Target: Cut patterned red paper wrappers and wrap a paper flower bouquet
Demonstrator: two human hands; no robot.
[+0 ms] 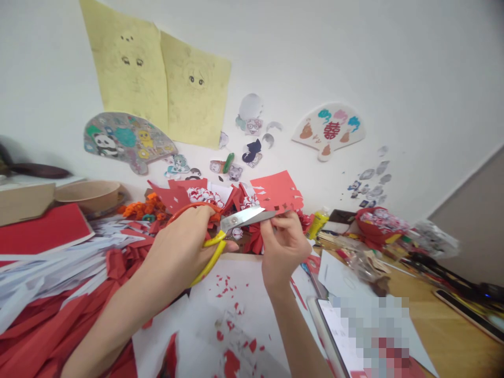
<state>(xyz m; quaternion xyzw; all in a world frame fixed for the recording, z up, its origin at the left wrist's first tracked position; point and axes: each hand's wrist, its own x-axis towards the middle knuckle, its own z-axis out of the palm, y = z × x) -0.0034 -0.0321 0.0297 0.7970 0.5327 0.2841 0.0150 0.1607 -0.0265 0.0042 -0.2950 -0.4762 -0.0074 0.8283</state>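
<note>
Scissors point(240, 218) are in the air above the table point(425, 291), near the centre of view. Long axis runs from the yellow handles at lower left to the tips at upper right, inclined slightly; blades are parted. Left hand point(192, 236) is closed round the handles and hides part of them. Right hand point(285, 247) pinches the red paper point(275, 186) at its lower edge. Paper stands roughly upright above the fingertips, small cut-outs along its lower part; blades lie at that edge. Contact of blade with paper: cannot tell.

Below the hands: white sheet point(205, 320) with red scraps point(232, 362). To the left: red strips point(79, 320) and white strips point(74, 247), heaped, partly behind the left forearm. Behind the scissors: crowded paper flowers point(205, 196). To the right: yellow bottle point(318, 223); farther right, phone point(468, 315), lying obliquely.
</note>
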